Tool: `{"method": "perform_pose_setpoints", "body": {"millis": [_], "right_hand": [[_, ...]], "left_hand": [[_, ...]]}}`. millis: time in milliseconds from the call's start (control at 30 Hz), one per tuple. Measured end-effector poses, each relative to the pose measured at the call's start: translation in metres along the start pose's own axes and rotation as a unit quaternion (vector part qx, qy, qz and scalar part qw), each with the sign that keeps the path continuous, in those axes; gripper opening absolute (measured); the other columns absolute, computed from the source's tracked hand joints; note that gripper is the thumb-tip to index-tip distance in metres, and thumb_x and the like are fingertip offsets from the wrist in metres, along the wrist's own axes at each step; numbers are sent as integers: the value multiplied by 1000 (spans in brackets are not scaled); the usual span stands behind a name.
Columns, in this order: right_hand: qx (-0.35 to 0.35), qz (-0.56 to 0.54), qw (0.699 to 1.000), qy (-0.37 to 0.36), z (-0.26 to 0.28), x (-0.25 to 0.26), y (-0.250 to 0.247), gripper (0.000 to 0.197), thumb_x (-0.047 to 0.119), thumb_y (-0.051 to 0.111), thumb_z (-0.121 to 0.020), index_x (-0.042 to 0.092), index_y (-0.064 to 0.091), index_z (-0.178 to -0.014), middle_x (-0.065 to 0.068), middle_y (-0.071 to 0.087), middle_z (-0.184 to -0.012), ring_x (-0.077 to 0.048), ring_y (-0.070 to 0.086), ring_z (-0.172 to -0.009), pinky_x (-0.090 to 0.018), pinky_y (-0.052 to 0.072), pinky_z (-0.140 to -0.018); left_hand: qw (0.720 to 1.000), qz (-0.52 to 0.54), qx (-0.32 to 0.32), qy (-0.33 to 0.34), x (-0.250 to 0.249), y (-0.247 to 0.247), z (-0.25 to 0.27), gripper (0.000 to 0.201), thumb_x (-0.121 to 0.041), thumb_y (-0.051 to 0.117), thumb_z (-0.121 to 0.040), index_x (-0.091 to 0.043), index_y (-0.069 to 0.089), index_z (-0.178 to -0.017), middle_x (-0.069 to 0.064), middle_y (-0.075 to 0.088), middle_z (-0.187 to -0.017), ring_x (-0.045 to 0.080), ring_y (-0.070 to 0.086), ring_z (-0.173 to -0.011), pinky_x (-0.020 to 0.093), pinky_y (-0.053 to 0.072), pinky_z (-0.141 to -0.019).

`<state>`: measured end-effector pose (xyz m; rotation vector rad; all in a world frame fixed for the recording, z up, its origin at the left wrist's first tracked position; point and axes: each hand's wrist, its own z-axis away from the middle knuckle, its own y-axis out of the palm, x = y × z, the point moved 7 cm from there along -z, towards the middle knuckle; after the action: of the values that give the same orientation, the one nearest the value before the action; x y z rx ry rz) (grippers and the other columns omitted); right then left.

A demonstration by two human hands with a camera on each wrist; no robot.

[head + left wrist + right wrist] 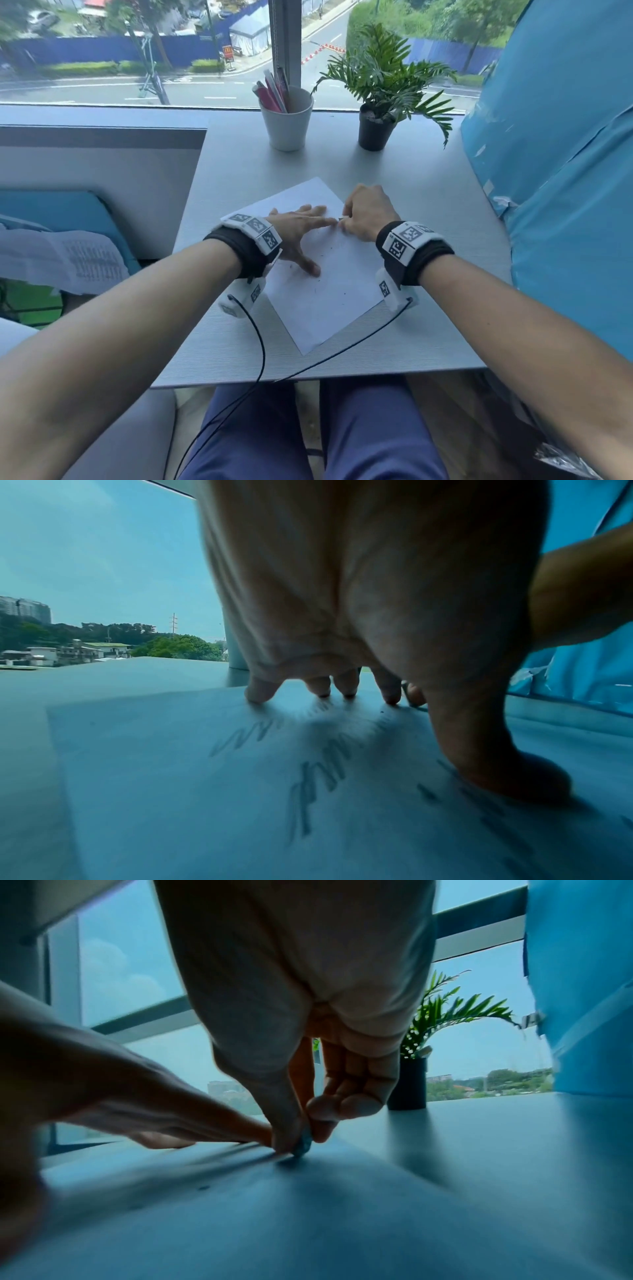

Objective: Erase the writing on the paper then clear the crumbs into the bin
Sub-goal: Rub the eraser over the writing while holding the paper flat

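Eraser (304,1144) pinched by right hand (368,212) — wrist view only, left hand (298,229) flat on paper (325,298)

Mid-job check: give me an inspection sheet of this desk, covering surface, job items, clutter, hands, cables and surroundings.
Surface: grey table by a window.
Job's things: paper lies skewed, with dark crumbs on it; pencil marks remain under the left palm; small eraser at the paper's right edge. Bin: nothing seen.
Clutter: white cup of pens, potted plant at the far edge.
Hands: left hand presses flat on the paper, fingers spread; right hand pinches the eraser.
Cables: black cable runs from each wrist unit off the near edge.
Surroundings: blue cushion on the right.
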<state>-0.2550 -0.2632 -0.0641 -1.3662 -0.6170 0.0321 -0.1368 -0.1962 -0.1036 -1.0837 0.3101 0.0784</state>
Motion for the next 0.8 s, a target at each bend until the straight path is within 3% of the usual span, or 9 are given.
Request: {"method": "perform_pose_setpoints", "body": {"millis": [133, 267, 400, 500, 567, 633, 667, 767, 800], "right_hand": [[56, -1, 997, -46, 14, 6, 10, 9, 21, 78, -74, 15, 80, -80, -1, 70, -79, -16, 65, -79, -25, 53, -72], [-11, -34, 999, 10, 4, -13, -5, 9, 22, 77, -75, 13, 78, -76, -5, 74, -81, -19, 69, -81, -28, 56, -78], [53, -18, 997, -44, 18, 5, 9, 9, 20, 76, -74, 13, 80, -79, -2, 75, -81, -14, 67, -78, -26, 56, -77], [4, -48, 999, 15, 4, -16, -7, 11, 23, 77, -73, 12, 79, -77, -2, 74, -79, -16, 67, -82, -29, 56, -82], [-4, -48, 999, 8, 7, -14, -4, 10, 20, 76, -73, 11, 79, -76, 0, 71, -74, -13, 67, -75, -24, 57, -75], [46, -36, 997, -43, 17, 0, 8, 9, 18, 76, -73, 12, 80, -78, 8, 65, -64, -3, 60, -62, -9, 49, -60], [56, -35, 997, -46, 18, 1, 8, 9, 19, 77, -73, 12, 81, -79, 9, 65, -64, -2, 60, -61, -7, 45, -57], [6, -63, 998, 22, 4, -22, -6, 13, 22, 80, -72, 11, 79, -78, 0, 70, -78, -14, 67, -78, -24, 54, -72], [-3, -64, 998, 28, 4, -23, -6, 12, 22, 80, -71, 12, 79, -77, 0, 70, -77, -14, 67, -78, -25, 55, -72]], "left_hand": [[998, -35, 42, -17, 1, 1, -6, 114, -65, 80, -66, -55, 5, -151, -9, -16, -165, 16, -13, -152, 74, 7, -109], [996, -60, 61, -31, -3, 2, -8, 121, -65, 81, -65, -51, -1, -152, -8, -20, -164, 20, -17, -151, 73, 9, -109], [996, -56, 60, -35, -4, 0, -8, 121, -63, 82, -64, -51, 0, -153, -8, -21, -163, 19, -18, -151, 70, 10, -111], [996, -60, 59, -36, -6, 0, -7, 121, -61, 82, -66, -49, -1, -154, -7, -20, -164, 20, -16, -151, 67, 10, -113], [995, -69, 63, -40, -8, 0, -9, 121, -61, 81, -67, -49, -2, -154, -7, -21, -164, 21, -16, -151, 67, 11, -113], [993, -78, 72, -49, -6, 0, -11, 122, -64, 81, -65, -51, -3, -153, -6, -24, -163, 22, -17, -151, 68, 12, -112], [992, -81, 78, -53, -4, 1, -13, 123, -65, 81, -64, -52, -4, -152, -5, -25, -162, 23, -18, -151, 67, 11, -113], [991, -88, 86, -51, -7, 1, -17, 126, -64, 81, -64, -51, -8, -151, -1, -25, -163, 28, -17, -150, 64, 10, -117], [991, -91, 87, -52, -9, 1, -17, 126, -64, 81, -64, -51, -8, -151, 0, -25, -163, 29, -17, -150, 64, 10, -117]]}}
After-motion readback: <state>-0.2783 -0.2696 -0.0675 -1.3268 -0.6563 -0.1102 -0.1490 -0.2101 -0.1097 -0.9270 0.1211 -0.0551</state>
